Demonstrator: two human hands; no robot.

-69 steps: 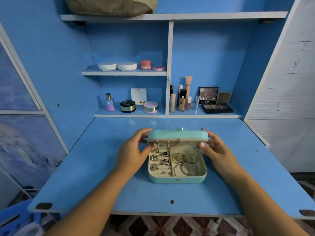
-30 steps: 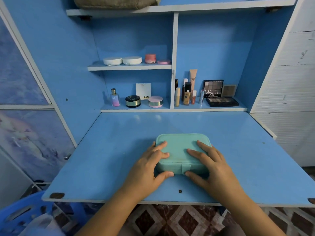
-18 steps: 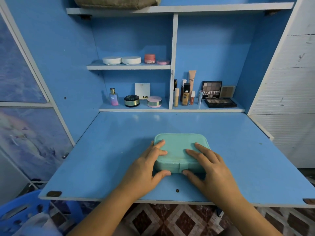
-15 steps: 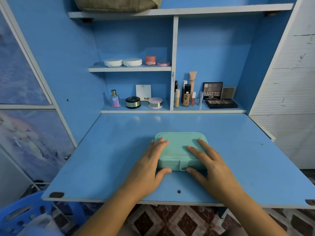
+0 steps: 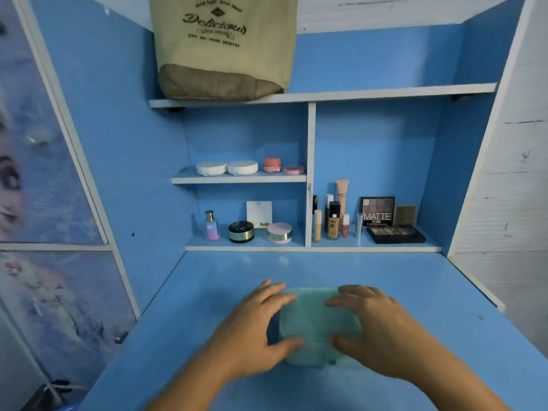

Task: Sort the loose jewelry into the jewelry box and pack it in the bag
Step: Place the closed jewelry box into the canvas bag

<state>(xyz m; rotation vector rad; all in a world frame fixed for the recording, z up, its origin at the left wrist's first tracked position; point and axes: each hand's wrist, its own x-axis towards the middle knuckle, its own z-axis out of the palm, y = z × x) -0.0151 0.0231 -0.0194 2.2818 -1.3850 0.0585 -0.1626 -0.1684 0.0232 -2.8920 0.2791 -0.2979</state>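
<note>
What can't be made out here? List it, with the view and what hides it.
Head view throughout.
Jewelry inside the jewelry box: hidden by its shut lid.
Front clasp: motion-blurred, so fastened or not is unclear.
Whether the left hand and right hand grip the box or only press on it: blurred.
Top of the bag: cut off by the upper edge.
Labels on the cosmetic bottles: too small.

On the blue desk's (image 5: 415,286) upper small shelf sit two white compacts (image 5: 211,168), a pink jar (image 5: 272,164) and a flat pink tin (image 5: 293,169). Below stand a perfume bottle (image 5: 211,226), a black jar (image 5: 241,231), a white card (image 5: 259,214) and a pink compact (image 5: 279,232). Right of the divider are foundation bottles (image 5: 333,220), a MATTE palette (image 5: 377,211) and an open palette (image 5: 396,234).
</note>
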